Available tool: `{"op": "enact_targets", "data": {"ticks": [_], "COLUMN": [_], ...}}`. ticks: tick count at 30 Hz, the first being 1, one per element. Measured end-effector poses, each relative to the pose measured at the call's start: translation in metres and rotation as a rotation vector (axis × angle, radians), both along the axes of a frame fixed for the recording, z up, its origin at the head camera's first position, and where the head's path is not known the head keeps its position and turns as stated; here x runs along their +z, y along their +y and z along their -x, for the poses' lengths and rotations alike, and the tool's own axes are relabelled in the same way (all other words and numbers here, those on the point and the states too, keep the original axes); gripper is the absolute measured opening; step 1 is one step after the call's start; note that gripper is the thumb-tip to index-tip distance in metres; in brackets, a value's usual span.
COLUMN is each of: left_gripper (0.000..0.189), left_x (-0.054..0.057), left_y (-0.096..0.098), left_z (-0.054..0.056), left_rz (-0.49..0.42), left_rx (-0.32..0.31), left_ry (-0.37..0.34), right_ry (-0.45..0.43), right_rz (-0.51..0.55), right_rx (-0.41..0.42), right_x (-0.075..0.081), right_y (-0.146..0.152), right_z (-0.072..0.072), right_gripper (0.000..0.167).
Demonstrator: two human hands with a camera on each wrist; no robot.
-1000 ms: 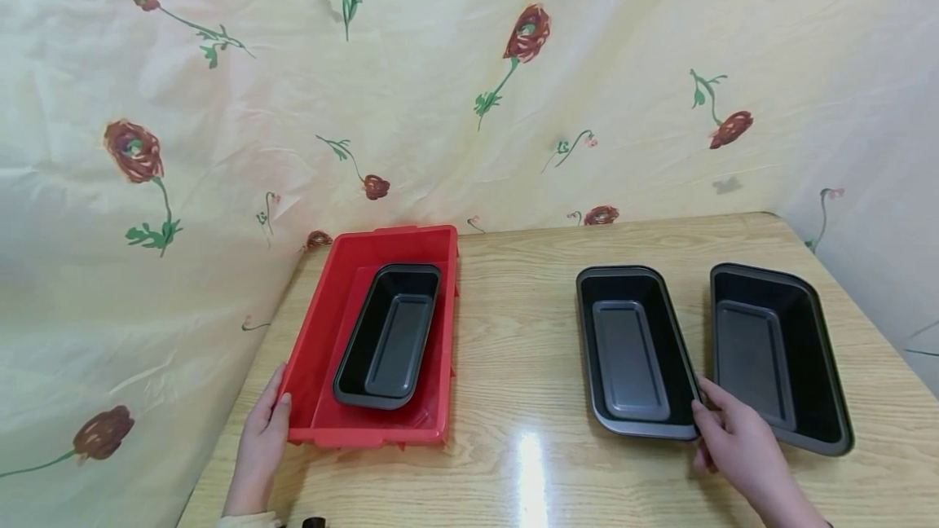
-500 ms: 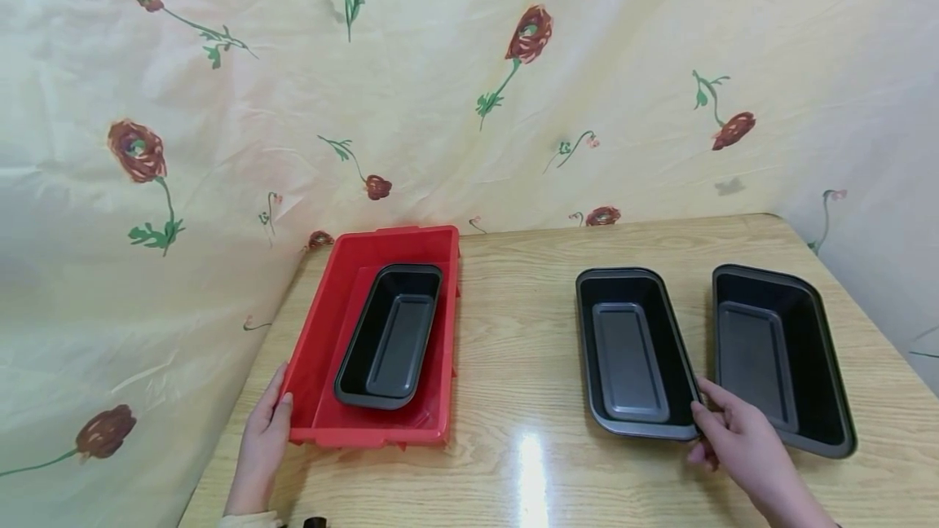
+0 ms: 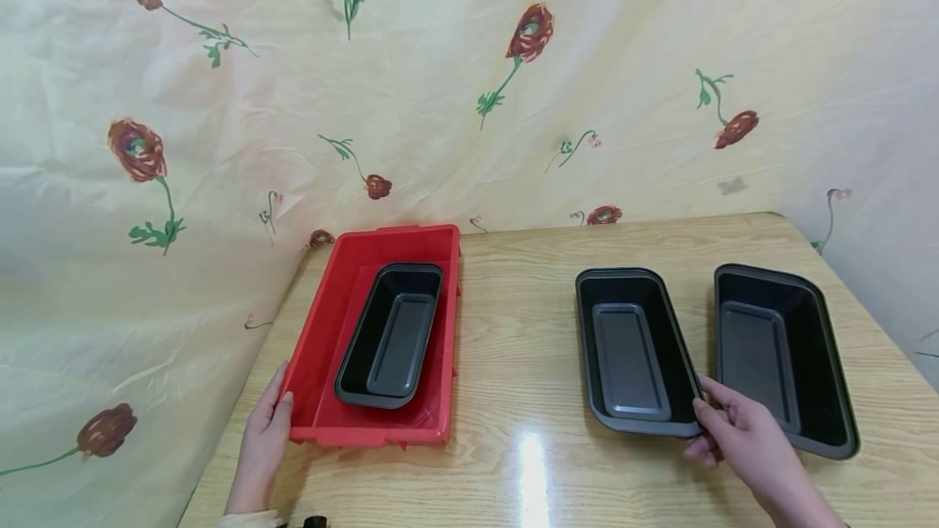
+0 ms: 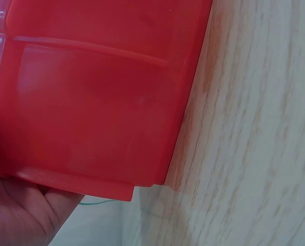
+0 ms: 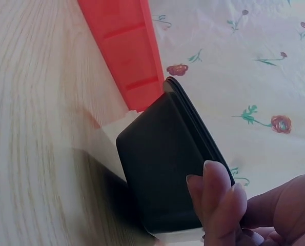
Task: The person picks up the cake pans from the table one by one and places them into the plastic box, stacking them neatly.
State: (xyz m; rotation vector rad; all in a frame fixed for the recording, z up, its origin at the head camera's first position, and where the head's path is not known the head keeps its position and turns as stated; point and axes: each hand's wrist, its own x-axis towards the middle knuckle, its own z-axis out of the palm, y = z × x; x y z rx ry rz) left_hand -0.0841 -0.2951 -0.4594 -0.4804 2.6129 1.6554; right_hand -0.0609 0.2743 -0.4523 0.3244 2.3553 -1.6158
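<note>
A black loaf pan (image 3: 629, 357) is on the right half of the table. My right hand (image 3: 748, 438) pinches its near right corner, thumb over the rim. From the right wrist view, fingers (image 5: 219, 197) curl against the outer wall of the pan (image 5: 160, 169), whose dark shadow falls on the wood. On the left, a red plastic tray (image 3: 311, 398) holds another black loaf pan (image 3: 392, 336). My left hand (image 3: 260, 438) grips the near left corner of this tray, thumb on the rim. The left wrist view shows the tray's outer wall (image 4: 90, 113) above that hand (image 4: 26, 212), its fingertips hidden.
A third black loaf pan (image 3: 781, 357) stands close to the right of the held one. Wood-grain table (image 3: 517, 332) lies between tray and pans. Flower-patterned cloth (image 3: 440, 104) hangs behind and at the left. A small black object (image 3: 315, 521) shows at the bottom edge.
My right hand's lower fingers have shifted slightly to the left beneath the pan's corner. The pans, the tray and my left hand stay almost where they were.
</note>
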Motion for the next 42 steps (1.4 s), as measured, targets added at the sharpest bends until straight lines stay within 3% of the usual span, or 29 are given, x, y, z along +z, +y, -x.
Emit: {"op": "enact_targets", "data": {"ticks": [15, 42], "left_gripper": [0.055, 0.055], "left_x": [0.000, -0.001], "left_y": [0.000, 0.000], "left_z": [0.000, 0.000], "left_rz": [-0.012, -0.015], "left_rx": [0.001, -0.003], "left_ry": [-0.007, 0.002], "right_ry": [-0.026, 0.083], "right_rz": [0.071, 0.144], "right_rx": [0.012, -0.003], "right_x": [0.005, 0.012], "right_y": [0.000, -0.006], "right_z": [0.000, 0.004], "right_gripper": [0.060, 0.062]}}
